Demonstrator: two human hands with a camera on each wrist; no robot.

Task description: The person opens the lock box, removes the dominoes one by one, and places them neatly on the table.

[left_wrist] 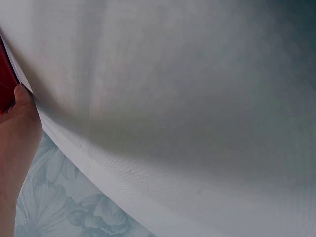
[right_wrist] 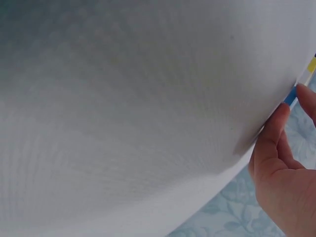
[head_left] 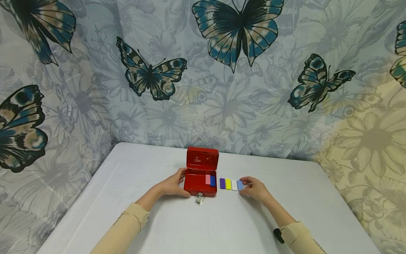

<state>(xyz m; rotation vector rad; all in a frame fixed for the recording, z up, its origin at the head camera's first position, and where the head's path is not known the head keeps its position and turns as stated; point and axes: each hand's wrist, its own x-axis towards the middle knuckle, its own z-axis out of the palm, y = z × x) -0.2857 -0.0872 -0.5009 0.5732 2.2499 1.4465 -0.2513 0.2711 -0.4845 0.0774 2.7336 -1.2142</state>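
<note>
Right hand [head_left: 254,189] has the light blue block [head_left: 240,185] pinched, a bit right of lower center, lined up with a white block [head_left: 234,185], yellow block [head_left: 228,184] and purple block [head_left: 222,183]. Left hand [head_left: 173,182] grips the open red box [head_left: 194,181] by its left side, lower middle of frame, pink block [head_left: 207,179] and dark blue block [head_left: 213,181] inside.

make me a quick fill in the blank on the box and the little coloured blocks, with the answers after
In the head view, the pink block lies to the ____ of the dark blue block inside the red box.
Outside, the white block lies between the light blue block and one coloured ____.
The outside block nearest the box is ____.
The right hand has its fingers on the ____ block.

Missing words: left; yellow; purple; light blue
</note>
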